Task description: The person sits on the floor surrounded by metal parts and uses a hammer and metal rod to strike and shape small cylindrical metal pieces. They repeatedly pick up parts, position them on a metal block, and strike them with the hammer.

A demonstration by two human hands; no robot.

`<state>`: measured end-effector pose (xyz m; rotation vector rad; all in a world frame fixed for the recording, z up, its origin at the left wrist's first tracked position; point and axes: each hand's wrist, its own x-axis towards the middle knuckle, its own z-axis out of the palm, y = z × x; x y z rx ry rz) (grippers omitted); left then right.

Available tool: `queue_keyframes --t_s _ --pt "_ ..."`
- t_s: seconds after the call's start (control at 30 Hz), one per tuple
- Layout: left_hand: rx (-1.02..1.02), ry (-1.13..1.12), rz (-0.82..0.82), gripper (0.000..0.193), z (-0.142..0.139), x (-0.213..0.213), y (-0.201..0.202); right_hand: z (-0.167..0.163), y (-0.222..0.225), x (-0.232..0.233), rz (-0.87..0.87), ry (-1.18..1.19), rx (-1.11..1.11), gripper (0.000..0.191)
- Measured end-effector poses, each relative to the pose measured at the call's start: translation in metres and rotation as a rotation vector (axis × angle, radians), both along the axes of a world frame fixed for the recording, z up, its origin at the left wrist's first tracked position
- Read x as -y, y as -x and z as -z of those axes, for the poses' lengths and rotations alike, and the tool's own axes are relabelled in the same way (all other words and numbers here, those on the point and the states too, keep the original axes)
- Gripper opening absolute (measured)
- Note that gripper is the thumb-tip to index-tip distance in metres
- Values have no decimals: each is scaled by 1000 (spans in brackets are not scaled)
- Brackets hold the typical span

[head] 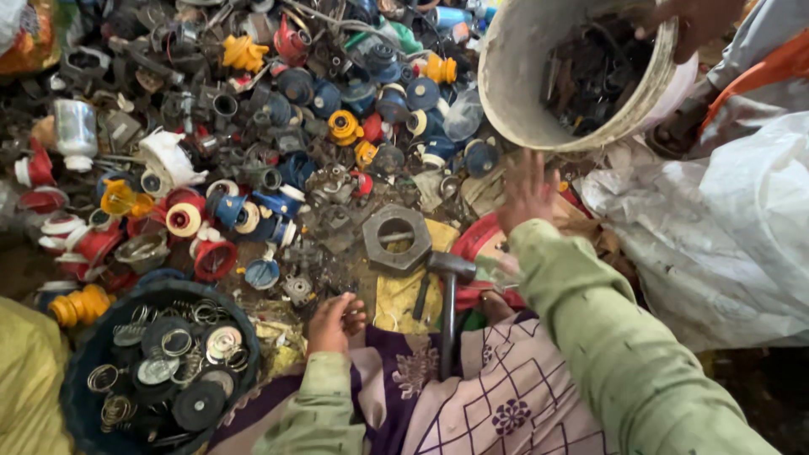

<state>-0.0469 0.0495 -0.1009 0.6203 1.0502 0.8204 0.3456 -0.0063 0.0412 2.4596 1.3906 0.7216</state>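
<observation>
A dark tub [80, 396] at lower left holds springs and metal discs. The left hand [335, 323] curls loosely above scrap. The right hand [527, 190], fingers spread, reaches beneath a tilted white bucket [514, 76] of dark scrap, which another person's hand [691, 21] grips.

Blue tub [84, 379] w/ springs & discs lower left of my view, hammer [448, 291] centre, white sack [725, 227] right.

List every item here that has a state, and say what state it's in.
Pale round plastic bucket: tilted, scrap inside.
Dark round tub: upright, filled with rings, springs and discs.
Grey metal hammer: lying on the lap, unheld.
Left hand: curled, holding nothing visible.
Right hand: open, raised below the bucket.
</observation>
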Motion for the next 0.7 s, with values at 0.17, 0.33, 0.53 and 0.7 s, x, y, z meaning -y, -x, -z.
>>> queue_keyframes --t_s 0.17,0.33,0.53,0.7 --pt "-27 -47 84 22 9 13 -17 18 6 8 303 307 -449 94" --pt "-81 -77 100 20 9 14 -14 14 11 -22 -292 -124 -245 88" --pt "-90 -5 77 22 10 8 -7 -34 -84 -63 -24 147 429 63" --pt "-14 0 97 21 11 6 -13 -37 -141 -48 -1 169 217 35"
